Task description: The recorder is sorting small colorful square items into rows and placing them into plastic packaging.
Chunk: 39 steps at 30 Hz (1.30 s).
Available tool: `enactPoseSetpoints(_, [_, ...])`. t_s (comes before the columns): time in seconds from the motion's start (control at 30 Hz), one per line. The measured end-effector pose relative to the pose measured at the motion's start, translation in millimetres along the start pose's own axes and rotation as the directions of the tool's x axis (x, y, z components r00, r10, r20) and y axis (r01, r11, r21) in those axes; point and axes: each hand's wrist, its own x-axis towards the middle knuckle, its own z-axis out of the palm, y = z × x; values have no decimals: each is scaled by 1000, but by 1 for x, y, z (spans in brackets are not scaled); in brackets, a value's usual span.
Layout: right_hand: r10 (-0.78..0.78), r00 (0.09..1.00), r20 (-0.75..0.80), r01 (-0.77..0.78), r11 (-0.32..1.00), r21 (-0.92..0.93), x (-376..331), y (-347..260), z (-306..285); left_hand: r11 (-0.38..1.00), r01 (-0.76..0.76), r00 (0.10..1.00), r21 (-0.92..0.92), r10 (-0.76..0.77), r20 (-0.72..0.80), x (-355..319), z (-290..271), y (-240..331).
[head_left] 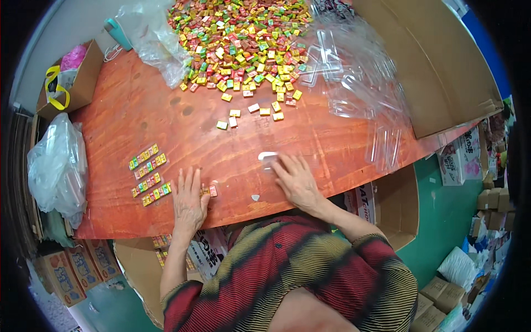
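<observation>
My left hand (188,202) lies with its fingers stretched out over the near left part of the red table, its thumb apart. Small colored boxes (213,191) show beside its thumb. Left of its fingers, short rows of little yellow, red and green boxes (157,192) lie in transparent strips, one close behind another. My right hand (298,181) is spread low over the table's near middle. Its fingertips touch a transparent plastic tray (269,157), partly hidden under them. What lies beneath both palms is hidden.
A big heap of small boxes (243,44) covers the far middle, with several strays nearer. Transparent trays (354,94) pile up beside a large carton (437,61) at right. Plastic bags (58,166) hang at left. An open carton (133,265) stands below the table's near edge (243,226).
</observation>
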Motion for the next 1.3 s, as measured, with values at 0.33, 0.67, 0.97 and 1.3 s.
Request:
enactPoseSetpoints(0.33, [51,981,-189,-54,998,-11,137,33,46,975,-70,956,-212,5,-292,140,18,32])
enactPoseSetpoints(0.67, [-219,967,-128,232,967,105,119,47,43,913,-303,871,-273,149,-467,155,53,35])
enactPoseSetpoints(0.97, [7,994,-105,16,977,211,122,39,12,853,-100,966,-511,-40,-257,138,21,48])
enactPoseSetpoints(1.3, [-64,992,-110,65,998,7,131,26,47,893,-52,965,-448,-71,-253,145,24,41])
